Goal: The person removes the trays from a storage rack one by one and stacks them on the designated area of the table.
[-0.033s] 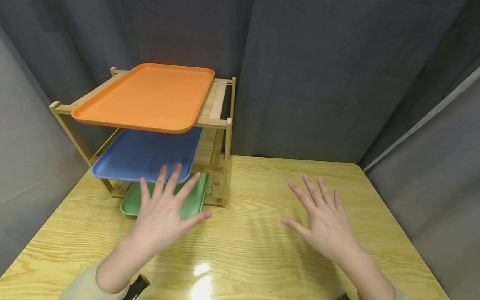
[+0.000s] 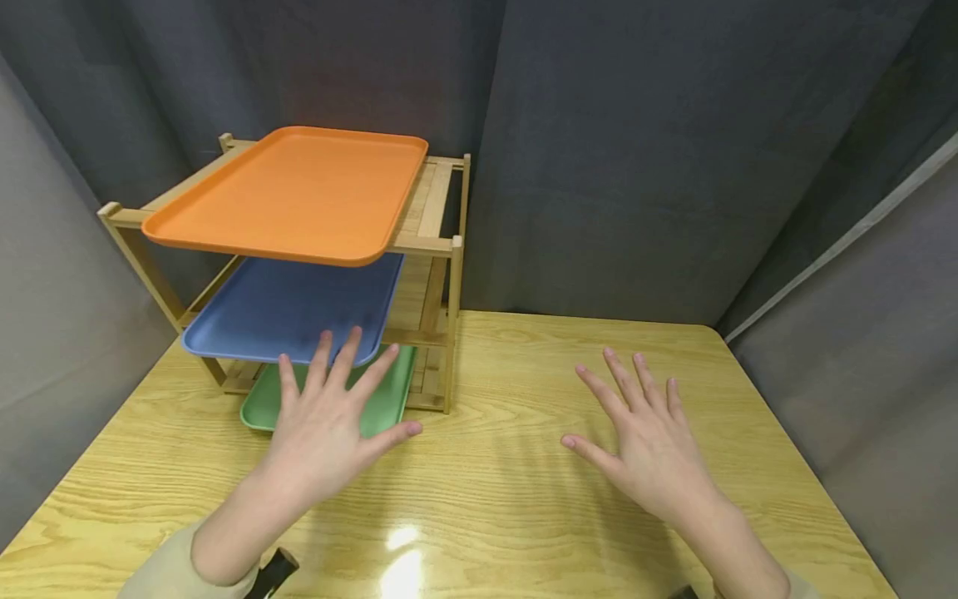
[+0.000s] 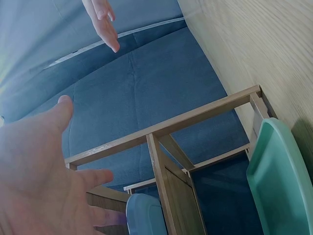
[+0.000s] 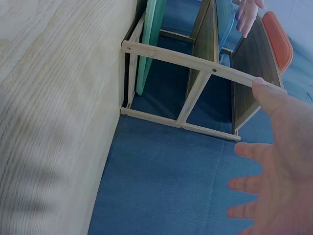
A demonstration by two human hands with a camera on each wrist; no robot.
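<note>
A bamboo rack stands at the table's back left with three trays: an orange tray on top, a blue tray in the middle, a green tray at the bottom. My left hand hovers flat with spread fingers just in front of the blue and green trays, holding nothing. My right hand hovers spread over the table to the right, also empty. The left wrist view shows the palm beside the rack and green tray. The right wrist view shows my right hand and the rack.
The wooden table stretches in front of and to the right of the rack. Dark grey curtains close in the back and both sides. A small dark object shows at the near edge by my left sleeve.
</note>
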